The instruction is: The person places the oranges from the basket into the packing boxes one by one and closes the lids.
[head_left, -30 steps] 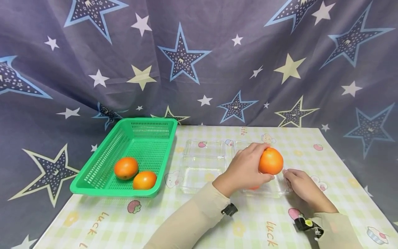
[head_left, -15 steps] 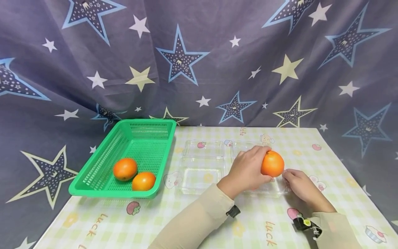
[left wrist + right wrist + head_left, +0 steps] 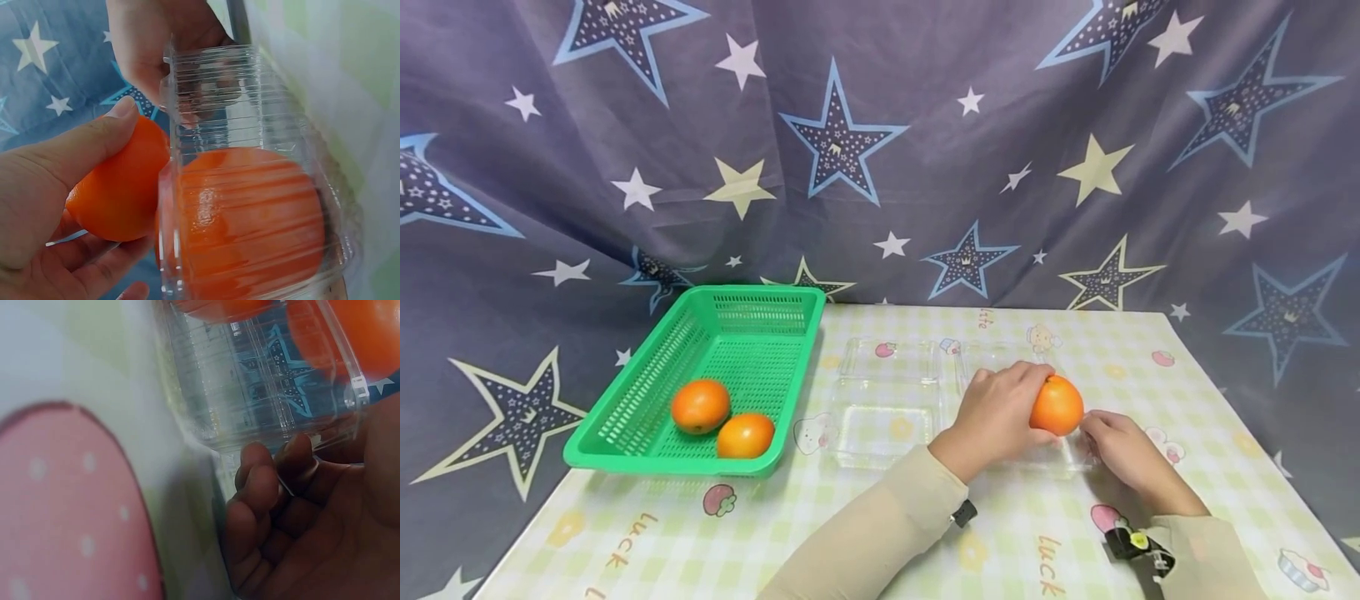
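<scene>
In the head view, the left hand [image 3: 996, 421] grips an orange [image 3: 1058, 406] above a clear container [image 3: 1060, 457] on the bench [image 3: 850, 542]; the right hand [image 3: 1135, 458] pinches that container's right edge; a second clear container [image 3: 886, 417] stands just beside it, on the left; farther left, two more oranges [image 3: 700, 407] lie in a green basket [image 3: 662, 462]; the checked cloth [image 3: 820, 517] reads "luck" [image 3: 1049, 567] towards the front and "life" [image 3: 985, 318] at the back. The left wrist view shows what the head view hides: another orange [image 3: 250, 231] inside the container, behind its ridged wall, the gripped one at the rim. In the right wrist view, curled fingers [image 3: 240, 531] touch the container's outside; a printed strawberry [image 3: 75, 506] shows pale dots.
</scene>
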Demonstrator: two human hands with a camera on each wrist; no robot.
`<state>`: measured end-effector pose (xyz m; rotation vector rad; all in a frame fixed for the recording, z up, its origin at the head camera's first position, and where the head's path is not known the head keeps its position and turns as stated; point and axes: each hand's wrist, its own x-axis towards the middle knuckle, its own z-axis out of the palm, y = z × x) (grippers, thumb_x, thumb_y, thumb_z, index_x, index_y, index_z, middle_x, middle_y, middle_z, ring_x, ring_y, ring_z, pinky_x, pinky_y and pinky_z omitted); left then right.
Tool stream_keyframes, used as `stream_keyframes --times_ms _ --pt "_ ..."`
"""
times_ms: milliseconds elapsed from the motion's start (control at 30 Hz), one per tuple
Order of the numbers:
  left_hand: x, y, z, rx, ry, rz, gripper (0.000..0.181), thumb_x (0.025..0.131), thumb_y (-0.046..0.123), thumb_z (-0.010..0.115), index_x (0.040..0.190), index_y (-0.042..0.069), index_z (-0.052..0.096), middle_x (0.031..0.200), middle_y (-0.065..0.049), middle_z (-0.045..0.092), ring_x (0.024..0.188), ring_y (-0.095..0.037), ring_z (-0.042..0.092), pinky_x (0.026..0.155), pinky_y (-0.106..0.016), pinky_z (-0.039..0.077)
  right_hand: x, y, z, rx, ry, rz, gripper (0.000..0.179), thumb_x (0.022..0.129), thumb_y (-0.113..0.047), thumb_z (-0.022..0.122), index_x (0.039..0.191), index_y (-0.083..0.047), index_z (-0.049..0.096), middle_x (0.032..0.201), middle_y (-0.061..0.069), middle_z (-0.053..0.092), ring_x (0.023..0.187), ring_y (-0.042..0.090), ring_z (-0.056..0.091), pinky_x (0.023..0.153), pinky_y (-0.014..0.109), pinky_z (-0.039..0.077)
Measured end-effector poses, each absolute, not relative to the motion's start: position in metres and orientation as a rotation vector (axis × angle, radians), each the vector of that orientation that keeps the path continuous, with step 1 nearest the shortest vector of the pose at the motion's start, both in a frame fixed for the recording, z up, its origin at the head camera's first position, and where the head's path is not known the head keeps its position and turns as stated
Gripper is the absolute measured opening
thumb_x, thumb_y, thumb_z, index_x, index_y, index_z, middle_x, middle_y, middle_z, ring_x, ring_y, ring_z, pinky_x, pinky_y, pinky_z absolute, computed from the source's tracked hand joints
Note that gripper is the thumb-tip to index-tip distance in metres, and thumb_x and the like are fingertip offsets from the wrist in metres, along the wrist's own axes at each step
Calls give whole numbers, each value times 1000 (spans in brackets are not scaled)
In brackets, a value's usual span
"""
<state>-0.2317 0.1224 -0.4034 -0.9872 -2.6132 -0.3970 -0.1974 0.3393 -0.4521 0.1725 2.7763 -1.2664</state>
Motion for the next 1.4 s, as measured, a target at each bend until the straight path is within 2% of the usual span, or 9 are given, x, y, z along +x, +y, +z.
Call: stream_keyframes --times_ms 267,767,1033,1400 --pt "-232 123 -410 -1006 -2623 -376 88 70 64 88 143 29 53 131 13 63 113 -4 65 83 -26 40 -198 337 -455 156 2792 -1280 41 108 -27 38 84 -2 59 70 3 50 69 18 48 64 31 38" --pt "-230 131 -418 -1079 -2627 -281 88 73 67 83 148 33 50 134 14 61 115 -3 63 88 -31 39 -198 342 -457 177 2757 -1293 48 111 -37 34 88 -4 60 68 2 48 66 18 47 64 32 37" --pt "-229 133 -421 -1088 -2643 -306 86 73 65 84 147 35 51 131 14 61 111 -3 64 83 -31 37 -196 342 -457 171 2765 -1277 47 112 -37 34 89 -6 62 70 3 50 68 18 48 66 32 38" --pt "-230 137 -424 -1057 -2667 -260 83 75 65 84 146 38 52 132 14 61 110 -5 65 85 -34 38 -197 340 -451 139 2774 -1304 46 112 -34 35 92 -3 64 71 4 53 67 18 49 63 30 39"
